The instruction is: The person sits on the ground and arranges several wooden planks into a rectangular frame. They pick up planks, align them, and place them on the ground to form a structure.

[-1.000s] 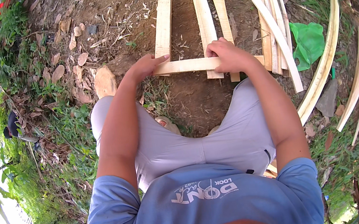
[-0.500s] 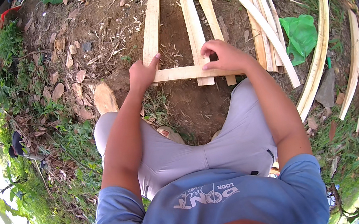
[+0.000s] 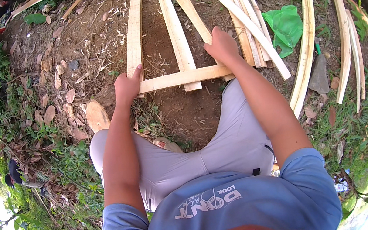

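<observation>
My left hand (image 3: 128, 86) is closed round the lower end of the left wooden plank (image 3: 135, 27), where a crosswise wooden strip (image 3: 172, 80) meets it. The thumb lies along the plank's face. My right hand (image 3: 223, 49) grips a shorter wooden plank (image 3: 193, 15) near its lower part, its thumb at the left edge. The crosswise strip runs over the lower end of a middle plank (image 3: 175, 34) and on toward the shorter plank, under my right wrist. My left fingers are mostly hidden beneath the wood.
Several loose wooden strips (image 3: 253, 25) lie to the right, beside a green plastic bag (image 3: 285, 27). Farther right are a long curved strip (image 3: 304, 41) and more thin pieces (image 3: 345, 47). A cut log end (image 3: 96, 115) sits by my left knee. Dry leaves and shavings cover the soil.
My right hand has moved from the middle plank and crosswise strip to the shorter plank and grips it. The shorter plank now leans more. My left hand keeps its hold; the view has shifted.
</observation>
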`<state>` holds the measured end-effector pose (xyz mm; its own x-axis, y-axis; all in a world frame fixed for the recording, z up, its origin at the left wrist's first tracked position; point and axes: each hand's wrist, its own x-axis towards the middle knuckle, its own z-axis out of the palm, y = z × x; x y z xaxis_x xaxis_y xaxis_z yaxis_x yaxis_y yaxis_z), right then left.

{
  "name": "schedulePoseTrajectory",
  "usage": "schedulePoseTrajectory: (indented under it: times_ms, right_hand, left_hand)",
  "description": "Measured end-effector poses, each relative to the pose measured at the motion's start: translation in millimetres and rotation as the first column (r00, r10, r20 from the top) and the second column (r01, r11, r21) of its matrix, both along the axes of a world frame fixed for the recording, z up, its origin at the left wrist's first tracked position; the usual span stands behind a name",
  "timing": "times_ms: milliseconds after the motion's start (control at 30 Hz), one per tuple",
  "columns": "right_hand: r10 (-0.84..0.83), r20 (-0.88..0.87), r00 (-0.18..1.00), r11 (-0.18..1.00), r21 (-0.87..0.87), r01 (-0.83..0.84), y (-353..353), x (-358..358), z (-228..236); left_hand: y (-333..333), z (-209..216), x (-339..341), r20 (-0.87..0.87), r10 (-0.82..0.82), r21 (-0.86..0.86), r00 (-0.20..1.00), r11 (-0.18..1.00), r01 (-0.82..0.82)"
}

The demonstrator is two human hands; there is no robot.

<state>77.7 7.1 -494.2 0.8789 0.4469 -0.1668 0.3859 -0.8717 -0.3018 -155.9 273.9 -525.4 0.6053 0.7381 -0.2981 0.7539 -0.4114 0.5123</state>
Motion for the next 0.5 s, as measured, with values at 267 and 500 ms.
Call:
schedulePoseTrajectory:
  times_ms: [267,500]
  right_hand:
    - [-0.247,0.550,0.798,0.967,0.090,0.237,-53.0,46.3,35.7]
    - [0.013,-0.143,0.990,0.983,0.185,0.014,15.9,-12.0,14.0]
  left_hand:
    - [-5.0,6.7,2.9,0.001,-0.026,-0.016,1.000,1.000,0.026]
    - [2.3,-12.1,3.0,0.027,-0.042,-0.071,0.999,0.996,0.044]
